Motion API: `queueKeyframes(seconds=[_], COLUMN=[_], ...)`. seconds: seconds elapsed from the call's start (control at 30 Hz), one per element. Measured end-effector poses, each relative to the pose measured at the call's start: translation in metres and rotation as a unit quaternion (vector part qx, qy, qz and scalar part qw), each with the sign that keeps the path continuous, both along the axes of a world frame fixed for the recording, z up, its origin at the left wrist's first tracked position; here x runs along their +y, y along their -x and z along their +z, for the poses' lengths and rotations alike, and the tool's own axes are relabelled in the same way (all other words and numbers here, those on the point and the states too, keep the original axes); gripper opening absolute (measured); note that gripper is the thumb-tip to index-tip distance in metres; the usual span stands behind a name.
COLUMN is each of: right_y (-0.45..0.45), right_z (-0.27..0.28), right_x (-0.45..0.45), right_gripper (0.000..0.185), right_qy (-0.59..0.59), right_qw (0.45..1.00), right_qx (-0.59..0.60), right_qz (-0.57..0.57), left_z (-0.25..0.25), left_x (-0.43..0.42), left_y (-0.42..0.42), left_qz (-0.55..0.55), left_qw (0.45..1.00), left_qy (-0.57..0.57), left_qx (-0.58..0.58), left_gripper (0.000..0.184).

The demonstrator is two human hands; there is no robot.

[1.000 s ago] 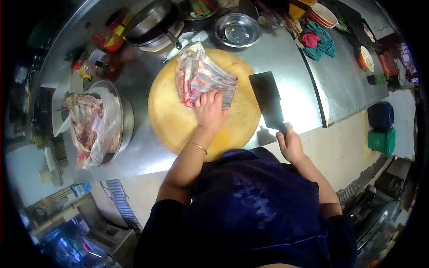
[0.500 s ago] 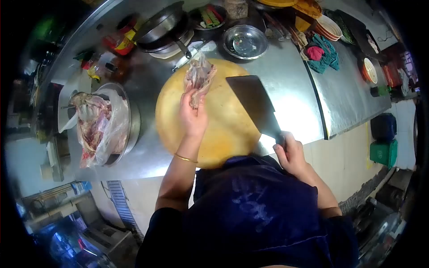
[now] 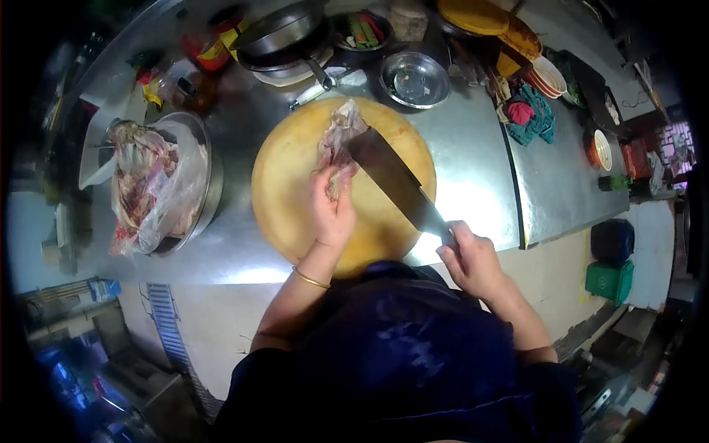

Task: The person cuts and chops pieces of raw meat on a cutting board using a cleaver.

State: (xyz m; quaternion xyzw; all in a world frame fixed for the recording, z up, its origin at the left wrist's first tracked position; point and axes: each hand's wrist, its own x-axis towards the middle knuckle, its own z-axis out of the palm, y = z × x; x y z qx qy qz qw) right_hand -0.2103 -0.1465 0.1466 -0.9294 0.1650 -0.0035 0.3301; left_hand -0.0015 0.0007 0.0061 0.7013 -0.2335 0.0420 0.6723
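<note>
Metal tabletop (image 3: 476, 140): glossy, glare near front edge.
Cleaver (image 3: 395, 181) blade: dark metal, dull sheen. Chopping board (image 3: 292, 192): smooth, matt, wood or plastic unclear. Bowl (image 3: 419, 94) near back edge: shiny metal. Bag (image 3: 183, 184) near left edge: clear, crinkled plastic.

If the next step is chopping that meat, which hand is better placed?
Probably the right: the right hand grips the cleaver by its handle, its blade end beside the meat. The left hand is occupied holding the meat over the round board.
</note>
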Motion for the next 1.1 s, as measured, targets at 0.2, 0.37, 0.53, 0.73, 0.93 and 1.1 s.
queueKeyframes(seconds=[0.2, 0.37, 0.53, 0.73, 0.93, 1.1], right_y=[-0.021, -0.044, -0.057, -0.122, -0.127, -0.158], right_z=[0.005, 0.012, 0.034, 0.004, 0.017, -0.047], right_x=[0.005, 0.006, 0.015, 0.017, 0.009, 0.015], right_gripper=[0.032, 0.03, 0.024, 0.025, 0.025, 0.028], right_qy=[0.089, 0.088, 0.154, 0.173, 0.183, 0.193], right_qw=[0.996, 0.995, 0.981, 0.973, 0.959, 0.959], right_qx=[-0.007, 0.02, 0.079, 0.105, 0.146, 0.148], right_qz=[0.029, 0.046, 0.092, 0.108, 0.159, 0.143], left_z=[-0.008, 0.008, 0.024, 0.007, 0.015, 0.006], left_x=[0.002, -0.004, 0.011, 0.006, 0.023, 0.01], left_y=[0.001, 0.0, -0.012, 0.003, -0.045, -0.016], left_qz=[0.001, 0.004, 0.008, -0.012, 0.009, 0.023], left_qw=[0.992, 0.979, 0.951, 0.993, 0.893, 0.95], left_qy=[-0.057, 0.162, 0.217, 0.097, 0.353, 0.238], left_qx=[-0.109, 0.12, 0.22, 0.063, 0.28, 0.201], left_gripper=[0.023, 0.027, 0.027, 0.029, 0.017, 0.021])
